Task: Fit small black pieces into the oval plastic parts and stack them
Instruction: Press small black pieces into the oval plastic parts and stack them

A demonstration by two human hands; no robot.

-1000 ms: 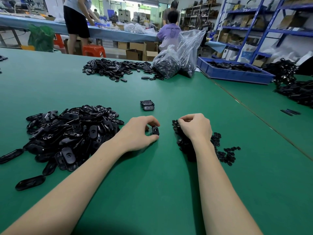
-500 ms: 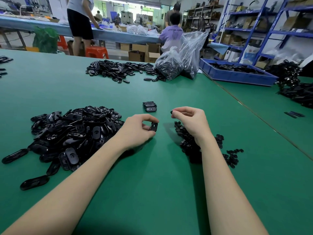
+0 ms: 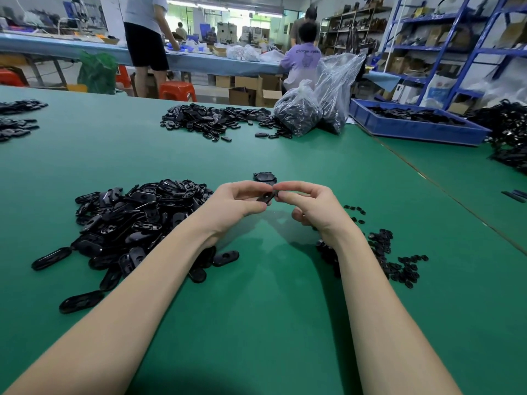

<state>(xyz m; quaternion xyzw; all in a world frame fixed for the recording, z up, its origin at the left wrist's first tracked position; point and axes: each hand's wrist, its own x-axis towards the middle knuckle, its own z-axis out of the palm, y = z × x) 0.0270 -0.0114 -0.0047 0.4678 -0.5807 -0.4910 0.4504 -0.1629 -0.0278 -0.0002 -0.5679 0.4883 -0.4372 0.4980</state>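
The left hand [image 3: 236, 205] pinches an oval part [image 3: 265, 197], long axis toward the right hand [image 3: 309, 208], whose fingertips seemingly pinch a small piece.

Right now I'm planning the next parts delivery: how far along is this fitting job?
Barely started. Done: only a short stack beyond the hands. In hand: left hand holds an oval part, right hand pinching at its end. Left: a big oval pile and small pieces.
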